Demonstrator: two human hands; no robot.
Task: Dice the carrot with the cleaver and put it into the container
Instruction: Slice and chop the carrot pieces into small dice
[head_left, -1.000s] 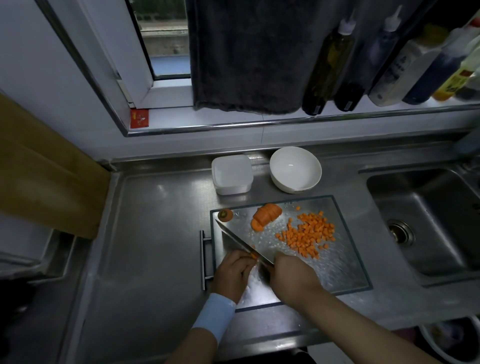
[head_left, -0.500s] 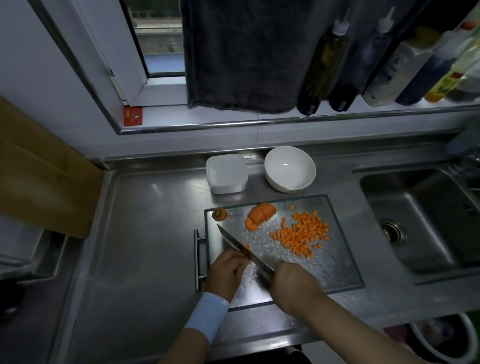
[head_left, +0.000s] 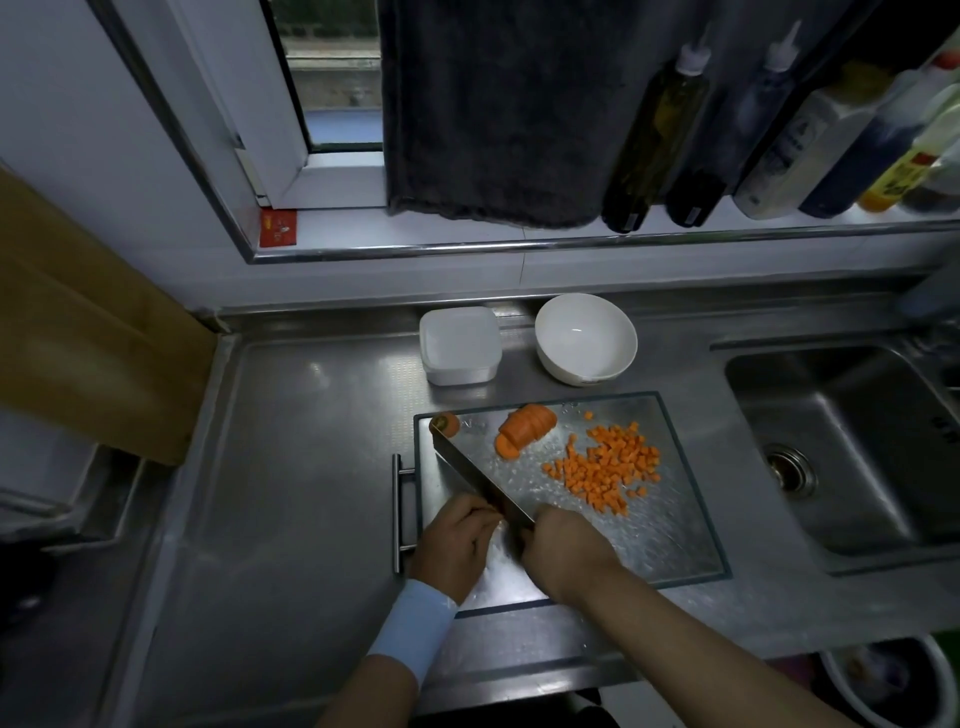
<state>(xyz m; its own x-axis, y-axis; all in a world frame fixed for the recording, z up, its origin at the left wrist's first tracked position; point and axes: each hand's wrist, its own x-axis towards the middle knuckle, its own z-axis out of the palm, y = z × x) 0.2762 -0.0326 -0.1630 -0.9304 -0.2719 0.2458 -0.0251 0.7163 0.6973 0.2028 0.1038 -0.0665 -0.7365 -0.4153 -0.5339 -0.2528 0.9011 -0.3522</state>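
From my head camera, my right hand (head_left: 566, 551) is at the near side of the glass cutting board (head_left: 675, 535), its fingers wrapped tight round the handle of the cleaver (head_left: 478, 480); the handle itself is hidden in my fist, and the blade runs away from me and to the left, its tip close to the cut-off carrot top (head_left: 445, 423) at the board's far left corner; my left hand (head_left: 457, 545), with a pale blue wristband (head_left: 415, 623) behind it, sits just left of the blade with its fingers curled down on the board, and I cannot tell whether they hold a piece beneath them; a stack of carrot slices (head_left: 524, 428) lies at the far edge of the board, and the diced carrot (head_left: 605, 473) is heaped to the right of it; the white container (head_left: 460, 345) stands on the steel bench (head_left: 291, 467) beyond the board, no carrot visible in it, with a white bowl (head_left: 586, 338) just to its right; the sink (head_left: 857, 441) is sunk into the bench at the right; a dark towel (head_left: 498, 104) and several bottles (head_left: 660, 130) are on the window sill.
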